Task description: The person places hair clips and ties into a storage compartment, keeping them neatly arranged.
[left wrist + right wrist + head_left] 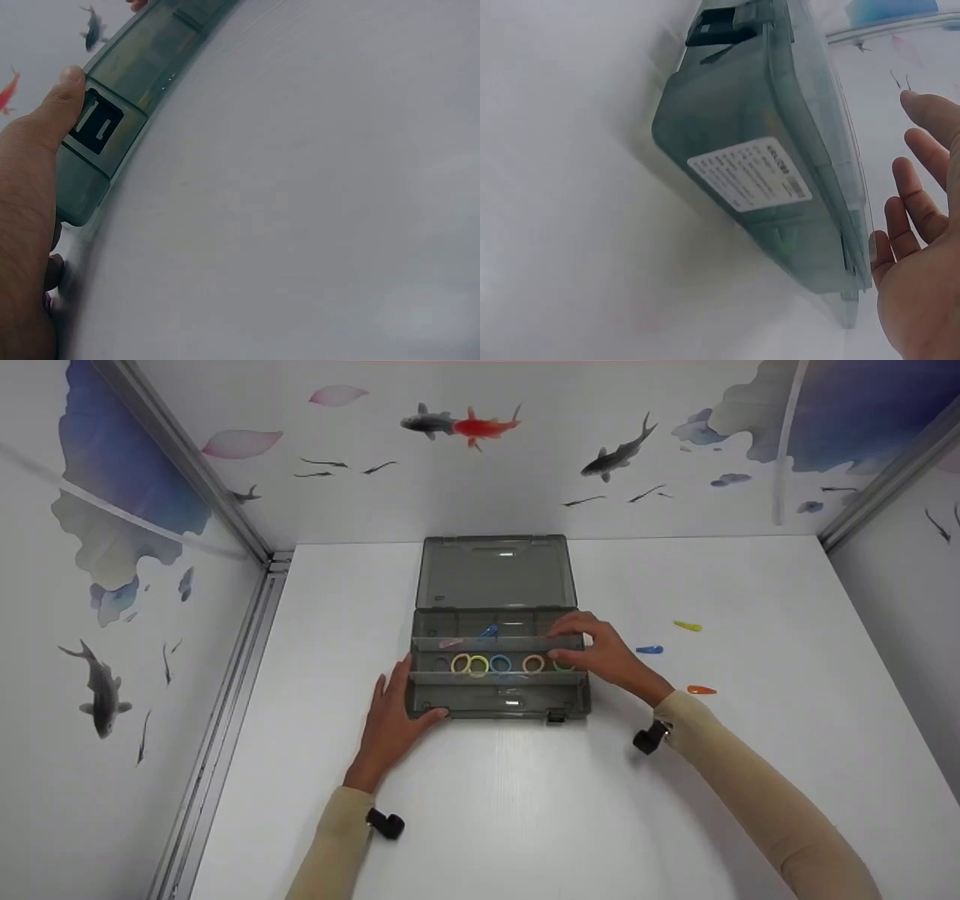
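A grey translucent compartment box [499, 714] lies with its lid [495, 574] folded back. My left hand [390, 727] touches its near left corner, thumb on the front edge and fingers along the left side. Over the box's right part hovers my right hand [600, 649], its fingers apart and loosely bent; the right wrist view shows nothing held. Small coloured rings like hair ties sit in the middle row, including a blue ring [500, 664] and an orange ring [533, 664]. A green ring [562, 666] is partly hidden below my right thumb. The back row holds a blue hair clip [489, 631] and a pink clip [451, 643].
On the white table right of the box lie a yellow hair clip [688, 625], a blue hair clip [649, 649] and an orange hair clip [702, 690]. Walls painted with fish stand behind the table and at both sides. A black latch [556, 717] juts from the box's front edge.
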Motion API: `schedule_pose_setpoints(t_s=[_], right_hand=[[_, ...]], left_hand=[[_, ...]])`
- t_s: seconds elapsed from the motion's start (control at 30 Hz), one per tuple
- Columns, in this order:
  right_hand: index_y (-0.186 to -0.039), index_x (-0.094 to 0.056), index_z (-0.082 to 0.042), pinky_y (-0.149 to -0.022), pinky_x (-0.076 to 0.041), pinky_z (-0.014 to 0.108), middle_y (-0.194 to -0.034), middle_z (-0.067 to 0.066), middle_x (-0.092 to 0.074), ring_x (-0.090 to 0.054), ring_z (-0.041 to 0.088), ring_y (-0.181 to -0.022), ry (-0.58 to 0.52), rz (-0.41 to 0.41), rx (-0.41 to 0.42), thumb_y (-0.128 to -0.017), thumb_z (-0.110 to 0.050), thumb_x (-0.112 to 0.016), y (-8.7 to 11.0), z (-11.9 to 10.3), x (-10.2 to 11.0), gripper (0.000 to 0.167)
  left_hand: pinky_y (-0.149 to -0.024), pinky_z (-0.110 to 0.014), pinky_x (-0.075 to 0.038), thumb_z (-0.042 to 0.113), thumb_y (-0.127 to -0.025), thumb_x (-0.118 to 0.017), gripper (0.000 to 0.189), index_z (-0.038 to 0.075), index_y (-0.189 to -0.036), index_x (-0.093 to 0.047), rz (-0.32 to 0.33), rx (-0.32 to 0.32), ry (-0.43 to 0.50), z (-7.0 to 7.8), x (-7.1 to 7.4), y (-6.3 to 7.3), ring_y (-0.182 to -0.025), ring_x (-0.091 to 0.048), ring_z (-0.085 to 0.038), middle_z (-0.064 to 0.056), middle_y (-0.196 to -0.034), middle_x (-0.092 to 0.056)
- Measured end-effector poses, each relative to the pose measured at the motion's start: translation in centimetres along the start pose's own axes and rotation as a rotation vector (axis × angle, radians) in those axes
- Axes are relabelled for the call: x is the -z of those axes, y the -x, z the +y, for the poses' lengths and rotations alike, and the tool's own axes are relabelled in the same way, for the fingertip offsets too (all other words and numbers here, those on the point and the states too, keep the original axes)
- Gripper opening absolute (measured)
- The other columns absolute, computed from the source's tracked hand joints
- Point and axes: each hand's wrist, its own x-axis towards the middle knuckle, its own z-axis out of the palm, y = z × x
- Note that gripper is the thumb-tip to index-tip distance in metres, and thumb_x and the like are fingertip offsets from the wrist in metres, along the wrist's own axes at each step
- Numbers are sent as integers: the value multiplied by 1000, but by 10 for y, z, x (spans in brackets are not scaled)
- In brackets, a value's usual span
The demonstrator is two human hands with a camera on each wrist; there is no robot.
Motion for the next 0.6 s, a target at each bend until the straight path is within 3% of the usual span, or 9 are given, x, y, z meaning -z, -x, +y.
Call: schedule_pose_setpoints(t_s=[0.27,0.47,0.6], right_hand=[[-120,-78,5,-96,-38,63,-131,30,-67,-56,15,-121,55,96,-17,-96,5,-82,19,-4,24,24],[-122,-77,7,-101,-37,68,-131,26,-68,-55,16,-123,56,147,-76,-95,5,-83,33,27,46,27],[-124,-78,4,-105,-39,64,-134,21,-69,-53,20,-128,104,162,-140,-97,-3,-84,42,48,61,29]], left_hand=[[-130,-70,-22,80,-88,-76,118,36,-179,-14,-1,-16,8,-2,0,-1,-169,-10,-45,-6,-183,-25],[-131,-68,-21,80,-88,-76,119,34,-179,-14,-4,-29,-1,-2,1,-1,-169,-11,-45,-5,-183,-23],[-129,-72,-24,80,-88,-76,119,35,-179,-14,-5,-16,-3,-1,1,0,-168,-11,-48,-6,-183,-23]])
